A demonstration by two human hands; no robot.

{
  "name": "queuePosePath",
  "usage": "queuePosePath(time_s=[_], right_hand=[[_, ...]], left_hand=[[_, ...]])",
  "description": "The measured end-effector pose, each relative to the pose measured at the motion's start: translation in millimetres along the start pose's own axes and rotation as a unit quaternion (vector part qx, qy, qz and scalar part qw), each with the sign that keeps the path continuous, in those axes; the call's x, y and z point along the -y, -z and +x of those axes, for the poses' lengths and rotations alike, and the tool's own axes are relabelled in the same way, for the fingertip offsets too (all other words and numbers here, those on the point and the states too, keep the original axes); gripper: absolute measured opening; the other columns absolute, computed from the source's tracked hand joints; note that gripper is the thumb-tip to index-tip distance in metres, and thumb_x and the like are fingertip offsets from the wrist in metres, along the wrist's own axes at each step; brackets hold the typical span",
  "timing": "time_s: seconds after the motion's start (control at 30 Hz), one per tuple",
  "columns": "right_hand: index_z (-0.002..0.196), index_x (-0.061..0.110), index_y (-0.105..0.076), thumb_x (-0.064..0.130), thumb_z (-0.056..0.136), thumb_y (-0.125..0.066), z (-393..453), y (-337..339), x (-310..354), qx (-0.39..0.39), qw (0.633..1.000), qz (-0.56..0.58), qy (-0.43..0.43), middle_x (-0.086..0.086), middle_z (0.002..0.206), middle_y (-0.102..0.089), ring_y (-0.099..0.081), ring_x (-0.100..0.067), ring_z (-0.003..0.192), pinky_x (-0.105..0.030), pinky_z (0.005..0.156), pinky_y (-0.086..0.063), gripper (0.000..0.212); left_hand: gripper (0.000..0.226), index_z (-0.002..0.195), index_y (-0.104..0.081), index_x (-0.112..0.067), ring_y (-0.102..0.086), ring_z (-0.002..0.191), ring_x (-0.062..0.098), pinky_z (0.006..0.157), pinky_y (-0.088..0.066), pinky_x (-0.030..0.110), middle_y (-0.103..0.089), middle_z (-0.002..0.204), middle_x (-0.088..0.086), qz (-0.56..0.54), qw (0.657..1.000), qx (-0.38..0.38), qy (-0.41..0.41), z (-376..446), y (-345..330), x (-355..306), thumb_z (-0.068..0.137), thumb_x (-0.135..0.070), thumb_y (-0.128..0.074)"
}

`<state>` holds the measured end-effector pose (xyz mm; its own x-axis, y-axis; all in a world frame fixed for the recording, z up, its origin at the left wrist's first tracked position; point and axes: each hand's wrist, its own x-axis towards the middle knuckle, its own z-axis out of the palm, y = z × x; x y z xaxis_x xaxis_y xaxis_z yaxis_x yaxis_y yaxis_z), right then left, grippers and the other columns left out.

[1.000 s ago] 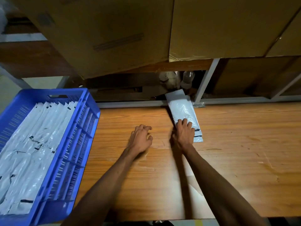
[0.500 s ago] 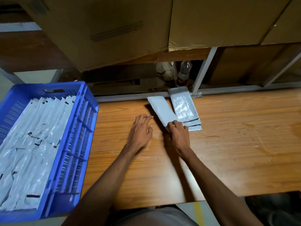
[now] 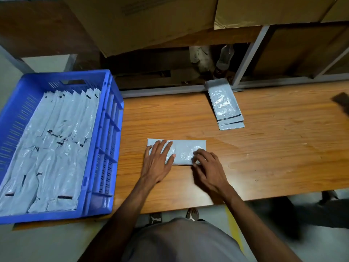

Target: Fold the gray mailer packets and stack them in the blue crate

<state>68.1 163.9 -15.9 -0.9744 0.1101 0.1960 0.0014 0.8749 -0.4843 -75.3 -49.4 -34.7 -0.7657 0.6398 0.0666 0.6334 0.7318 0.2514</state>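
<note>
You have one view only, from a wide-angle camera on your head, looking forward and steeply down at close range. The wooden table (image 3: 264, 148) fills the middle, a blue crate (image 3: 105, 129) sits at left, cardboard boxes (image 3: 151, 25) lie far, and your own torso and feet show nearest.

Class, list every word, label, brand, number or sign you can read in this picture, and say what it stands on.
None can be read.
Cardboard box: faint print, too blurred.
Mailers in the blue crate: black marks only, no letters.
Mailer pile on the table: dark strips, no words.
</note>
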Motion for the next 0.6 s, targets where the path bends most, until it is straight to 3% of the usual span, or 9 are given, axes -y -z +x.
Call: queuePosePath(time_s=[0.13, 0.27, 0.43, 0.6], right_hand=[[0.138, 0.010, -0.058, 0.024, 0.107, -0.045, 22, -11, 27, -0.041, 0.999, -0.007, -0.019, -0.008, 0.145, -0.055, -0.051, -0.027, 0.136, -0.044, 0.109, -0.040, 0.036], [0.156, 0.013, -0.045, 0.041, 0.112, -0.033, 50, -33, 35, 0.001, 0.998, -0.029, -0.054, -0.007, 0.164, -0.041, -0.028, -0.024, 0.156, -0.047, 0.124, -0.023, 0.054], [0.162, 0.016, -0.036, 0.049, 0.112, -0.016, 57, -59, 39, 0.046, 0.993, -0.081, -0.066, -0.004, 0.168, -0.035, -0.015, -0.018, 0.160, -0.047, 0.129, -0.007, 0.063], [0.161, 0.015, -0.037, 0.042, 0.114, -0.020, 54, -65, 37, 0.027, 0.991, -0.117, -0.061, -0.003, 0.166, -0.039, -0.018, -0.018, 0.160, -0.046, 0.131, -0.006, 0.057]], left_hand=[[0.051, 0.152, -0.049, -0.025, -0.039, 0.145, 0.018, 0.114, -0.028, 0.042, -0.051, 0.153, -0.003, -0.027, 0.999, -0.025, 0.005, -8, 9, -1, 0.109, -0.048, -0.033], [0.053, 0.153, -0.049, -0.017, -0.030, 0.154, 0.020, 0.122, -0.027, 0.047, -0.048, 0.158, 0.000, -0.047, 0.998, -0.029, 0.031, 1, 9, 5, 0.109, -0.043, -0.032], [0.059, 0.159, -0.040, -0.019, -0.030, 0.154, 0.015, 0.124, -0.021, 0.043, -0.040, 0.164, -0.002, -0.010, 0.999, 0.002, 0.032, 0, -2, 6, 0.110, -0.047, -0.022], [0.059, 0.162, -0.034, -0.019, -0.027, 0.156, 0.015, 0.126, -0.014, 0.041, -0.034, 0.167, -0.002, 0.009, 0.999, -0.017, 0.038, -3, -8, 5, 0.111, -0.044, -0.021]])
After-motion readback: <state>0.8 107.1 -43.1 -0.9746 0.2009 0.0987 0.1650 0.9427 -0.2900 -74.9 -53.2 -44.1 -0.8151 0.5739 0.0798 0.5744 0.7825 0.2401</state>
